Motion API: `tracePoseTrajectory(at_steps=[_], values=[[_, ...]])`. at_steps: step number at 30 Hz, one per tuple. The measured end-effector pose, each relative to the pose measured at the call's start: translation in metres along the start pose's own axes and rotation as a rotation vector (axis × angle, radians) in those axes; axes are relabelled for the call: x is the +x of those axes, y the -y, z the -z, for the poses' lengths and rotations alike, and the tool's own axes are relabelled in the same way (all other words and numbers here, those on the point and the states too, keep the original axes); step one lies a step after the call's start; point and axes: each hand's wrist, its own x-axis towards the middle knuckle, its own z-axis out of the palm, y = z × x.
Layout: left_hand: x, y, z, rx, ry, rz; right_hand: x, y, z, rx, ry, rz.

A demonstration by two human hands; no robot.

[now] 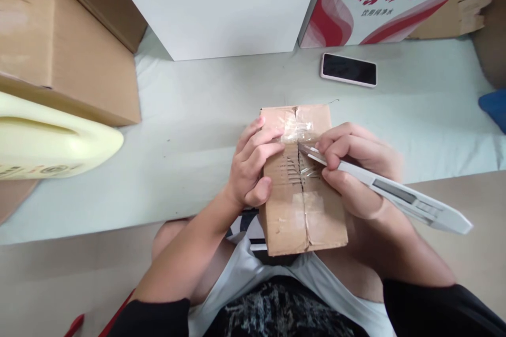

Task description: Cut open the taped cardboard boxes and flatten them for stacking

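Note:
A small brown cardboard box (284, 226) lies partly on the table's near edge and reaches over my lap. Its centre seam is covered with clear tape, partly torn or wrinkled. My left hand (255, 166) grips the box's left side, with the fingers over the top and the thumb at the edge. In my right hand (356, 163) is a white utility knife (395, 189), held like a pen. Its blade tip touches the seam in the upper half of the box, and its long handle sticks out to the right past my wrist.
A phone (349, 70) lies face up on the pale table cover (190, 168). Behind stand a large white box (237, 16) and a red-and-white carton (379, 16). Larger cardboard boxes (87, 63) and a pale yellow bottle (87, 142) are at the left. Something blue (494, 108) sits far right.

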Motion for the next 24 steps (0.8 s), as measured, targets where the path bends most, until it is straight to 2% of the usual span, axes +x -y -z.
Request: tracePoseTrajectory(at_steps=[4, 8, 10, 12, 14, 15, 17, 20, 22, 24], values=[[-0.001, 0.002, 0.0, 0.022, 0.009, 0.007, -0.005, 0.004, 0.006, 0.054, -0.067, -0.002], [-0.002, 0.004, 0.004, -0.006, -0.012, 0.004, -0.004, 0.002, 0.012, 0.053, -0.111, 0.124], [-0.003, 0.007, 0.011, 0.016, -0.001, 0.014, -0.001, -0.002, 0.012, 0.098, -0.233, 0.162], [-0.005, 0.013, 0.021, 0.05, 0.028, 0.071, 0.003, -0.009, 0.012, 0.127, -0.451, 0.224], [-0.008, 0.021, 0.033, 0.056, 0.047, 0.193, 0.005, -0.02, 0.012, 0.095, -0.619, 0.271], [-0.01, 0.026, 0.038, 0.039, 0.037, 0.269, 0.005, -0.027, 0.012, 0.046, -0.634, 0.245], [-0.014, 0.037, 0.047, -0.005, -0.001, 0.442, 0.003, -0.041, 0.012, -0.091, -0.519, 0.068], [-0.016, 0.05, 0.05, -0.021, -0.067, 0.72, 0.0, -0.059, 0.01, -0.246, -0.157, -0.355], [-0.016, 0.053, 0.049, -0.067, -0.095, 0.861, 0.0, -0.068, 0.007, -0.226, 0.02, -0.578], [-0.013, 0.051, 0.047, -0.201, -0.117, 0.952, 0.001, -0.074, 0.004, -0.114, 0.11, -0.704]])
